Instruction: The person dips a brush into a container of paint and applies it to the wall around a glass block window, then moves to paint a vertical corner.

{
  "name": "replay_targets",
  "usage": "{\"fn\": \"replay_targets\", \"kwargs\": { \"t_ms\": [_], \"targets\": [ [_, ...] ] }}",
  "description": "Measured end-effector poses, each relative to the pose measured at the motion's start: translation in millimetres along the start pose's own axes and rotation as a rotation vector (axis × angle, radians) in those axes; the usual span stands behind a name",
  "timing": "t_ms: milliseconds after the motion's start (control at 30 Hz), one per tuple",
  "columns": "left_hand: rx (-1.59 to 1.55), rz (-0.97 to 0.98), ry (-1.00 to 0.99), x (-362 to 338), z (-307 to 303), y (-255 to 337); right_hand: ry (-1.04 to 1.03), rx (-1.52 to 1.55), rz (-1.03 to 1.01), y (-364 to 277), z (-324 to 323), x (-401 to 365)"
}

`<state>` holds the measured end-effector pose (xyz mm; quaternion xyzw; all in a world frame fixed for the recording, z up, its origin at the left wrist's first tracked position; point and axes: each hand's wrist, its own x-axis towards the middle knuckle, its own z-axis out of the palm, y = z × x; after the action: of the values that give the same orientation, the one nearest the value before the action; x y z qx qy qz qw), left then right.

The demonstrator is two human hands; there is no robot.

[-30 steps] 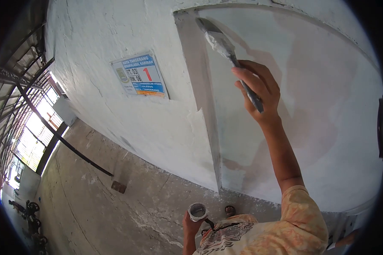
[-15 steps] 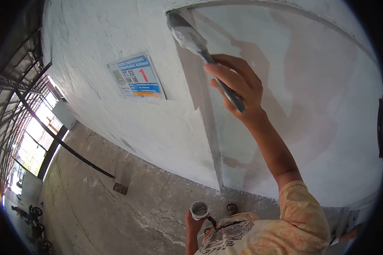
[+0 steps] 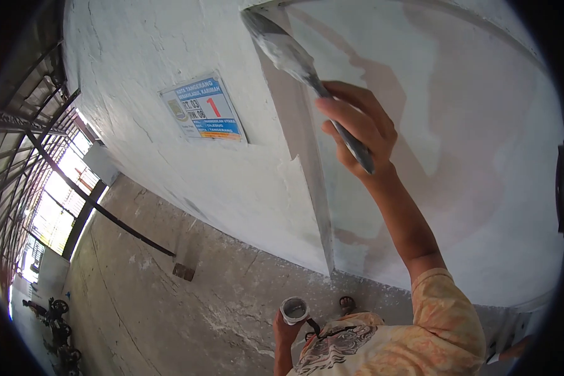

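Observation:
My right hand [image 3: 363,122] is closed around the grey handle of a paintbrush [image 3: 288,56], its upper part smeared with white paint. The bristle end rests at the top corner of a recess in the white wall [image 3: 219,182], where the edge strip is greyer than the surface around it. Low down near my body, my left hand [image 3: 283,332] grips a small paint cup [image 3: 294,309] with a whitish rim and greyish contents. A dark strap-like piece sticks out beside the cup.
A blue and white sign plate [image 3: 204,109] is fixed to the wall left of the recess. Below lies a cracked concrete floor [image 3: 163,301]. A dark post [image 3: 106,210] meets the floor at a small block [image 3: 183,271]. Motorcycles [image 3: 56,332] stand at far left.
My right hand and the brush have shifted slightly right and down in view, the bristle end staying near the recess corner. My left hand still holds the cup in about the same place.

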<state>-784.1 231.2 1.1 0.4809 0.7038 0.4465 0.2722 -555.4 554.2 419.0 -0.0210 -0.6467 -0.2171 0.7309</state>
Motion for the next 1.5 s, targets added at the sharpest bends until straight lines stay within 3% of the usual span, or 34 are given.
{"fn": "replay_targets", "kwargs": {
  "t_ms": [267,567,633,867,1133,1267,1500],
  "targets": [
    [0.028,-0.027,0.024,3.2,1.2,-0.8,0.017,-0.057,0.078,10.1,-0.5,4.4],
    [0.050,0.010,0.039,4.9,13.2,-21.5,0.043,0.004,0.002,6.2,-5.3,-1.4],
    [0.036,0.022,0.043,7.0,13.7,-11.0,0.045,-0.034,0.082,9.7,-7.0,-1.3],
    [0.033,0.033,0.017,4.1,15.1,-4.7,0.024,0.033,0.006,5.6,0.8,10.4],
    [-0.018,0.011,0.046,4.6,15.4,-4.0,0.042,-0.048,0.160,12.1,3.8,12.6],
    [0.020,0.034,0.043,5.1,15.5,-3.2,0.020,0.066,0.130,3.3,7.2,19.8],
    [-0.040,0.038,0.056,4.2,13.5,-2.7,0.060,-0.020,0.129,23.6,-2.3,7.8]
  ]
}}
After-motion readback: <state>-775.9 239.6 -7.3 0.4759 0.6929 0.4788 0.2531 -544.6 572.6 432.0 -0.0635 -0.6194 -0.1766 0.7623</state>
